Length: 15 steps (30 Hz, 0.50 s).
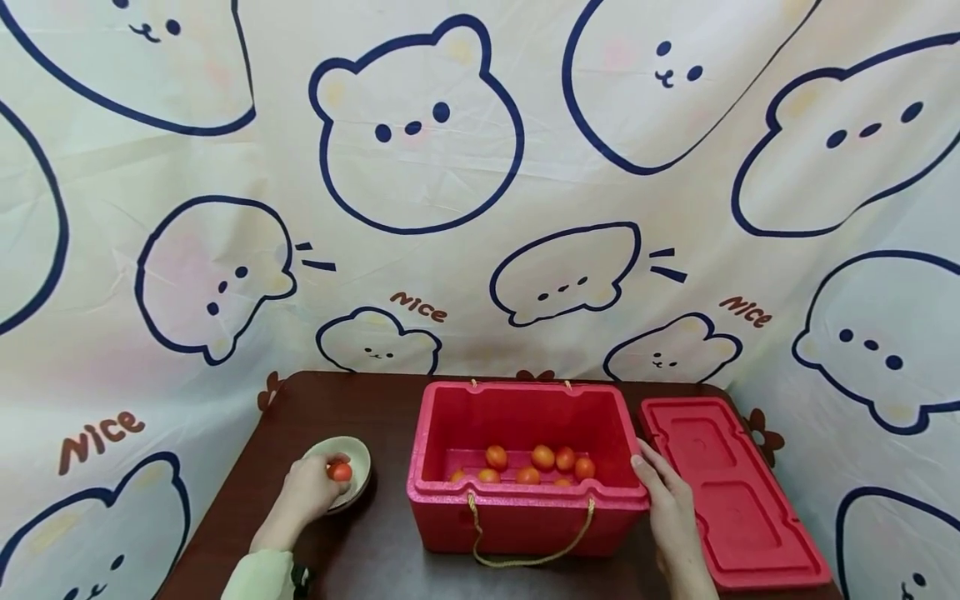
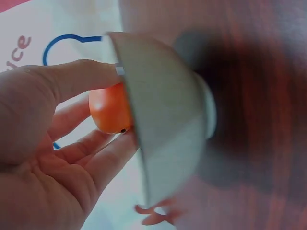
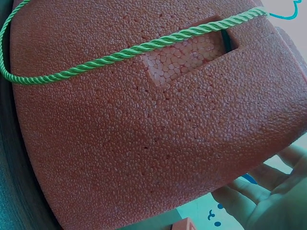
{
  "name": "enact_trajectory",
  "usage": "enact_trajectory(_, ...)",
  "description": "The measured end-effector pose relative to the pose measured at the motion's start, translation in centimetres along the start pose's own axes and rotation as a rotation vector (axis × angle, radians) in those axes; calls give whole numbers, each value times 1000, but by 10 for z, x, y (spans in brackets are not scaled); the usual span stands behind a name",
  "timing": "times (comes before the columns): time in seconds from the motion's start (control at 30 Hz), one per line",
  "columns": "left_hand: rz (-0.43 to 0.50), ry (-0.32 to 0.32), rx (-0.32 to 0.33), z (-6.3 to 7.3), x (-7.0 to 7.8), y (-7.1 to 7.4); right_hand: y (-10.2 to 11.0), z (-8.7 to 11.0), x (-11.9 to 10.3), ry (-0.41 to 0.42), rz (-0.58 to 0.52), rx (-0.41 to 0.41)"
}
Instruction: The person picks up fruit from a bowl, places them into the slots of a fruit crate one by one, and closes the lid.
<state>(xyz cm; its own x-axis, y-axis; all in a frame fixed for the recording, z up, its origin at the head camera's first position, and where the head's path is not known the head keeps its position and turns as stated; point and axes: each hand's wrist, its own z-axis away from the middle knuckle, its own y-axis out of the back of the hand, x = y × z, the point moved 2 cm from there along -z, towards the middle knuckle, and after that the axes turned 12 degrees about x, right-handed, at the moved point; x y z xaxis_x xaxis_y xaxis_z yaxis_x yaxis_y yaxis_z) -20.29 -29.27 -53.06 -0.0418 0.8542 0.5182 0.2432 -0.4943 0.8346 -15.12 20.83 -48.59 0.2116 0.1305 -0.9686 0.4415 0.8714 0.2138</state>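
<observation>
My left hand (image 1: pixel 311 486) pinches a cherry tomato (image 1: pixel 340 472) at the mouth of a pale bowl (image 1: pixel 360 457) on the left. In the left wrist view, the orange-red cherry tomato (image 2: pixel 109 109) sits between thumb and fingers, partly hidden by the bowl (image 2: pixel 165 110). My right hand (image 1: pixel 670 504) rests against the right rim of a red foam box (image 1: pixel 525 521). Its fingers (image 3: pixel 240 196) look extended along the box's side in the right wrist view. Several cherry tomatoes (image 1: pixel 543 457) lie on the box's floor, some partly hidden by the front wall.
The box's red lid (image 1: pixel 750 500) lies flat to the right of the box. A rope handle (image 1: pixel 525 563) hangs down the box's front. All stand on a dark brown table (image 1: pixel 375 550), with a bear-patterned cloth (image 1: pixel 420 183) hanging behind and at the sides.
</observation>
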Motion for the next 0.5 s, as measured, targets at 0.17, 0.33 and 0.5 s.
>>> enact_trajectory(0.17,25,-41,54,-5,19,15,1,-1,-1,11,-8,-15)
enact_trajectory(0.33,39,-66,92,-8,39,29,1,0,-1,18,-1,-16)
enact_trajectory(0.5,76,-95,100,-9,56,39,3,0,0,21,-11,-26)
